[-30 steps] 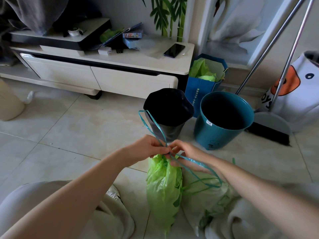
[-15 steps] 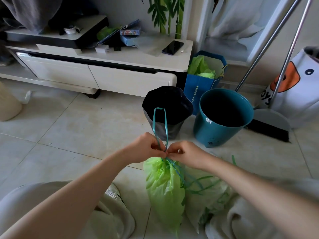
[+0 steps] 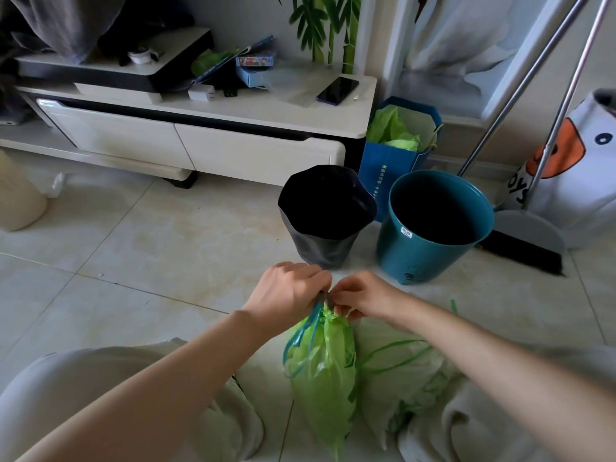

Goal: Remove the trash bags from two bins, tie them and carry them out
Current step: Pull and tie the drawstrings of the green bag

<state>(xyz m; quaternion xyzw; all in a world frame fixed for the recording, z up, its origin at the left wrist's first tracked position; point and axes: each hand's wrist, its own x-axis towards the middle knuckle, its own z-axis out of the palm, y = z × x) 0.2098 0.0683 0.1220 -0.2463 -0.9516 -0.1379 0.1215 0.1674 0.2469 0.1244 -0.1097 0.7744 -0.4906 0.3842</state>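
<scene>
Left hand (image 3: 289, 295) and right hand (image 3: 361, 296) both pinch the teal drawstring (image 3: 301, 338) at the neck of the green trash bag (image 3: 325, 378), which hangs directly beneath them. The knot itself appears hidden between the fingers. Black bin (image 3: 325, 215) and teal bin (image 3: 433, 228) stand just beyond the hands.

So the floor (image 3: 140, 248) is pale glossy tile. Sitting on it: my green trash bag (image 3: 325, 371), a second paler bag (image 3: 396, 378) slumped just beside it, the black bin (image 3: 325, 221) and the teal bin (image 3: 433, 228) side by side, a blue paper bag (image 3: 386, 168) behind them, a broom head (image 3: 526, 241), and the low white TV cabinet (image 3: 200, 141).
</scene>
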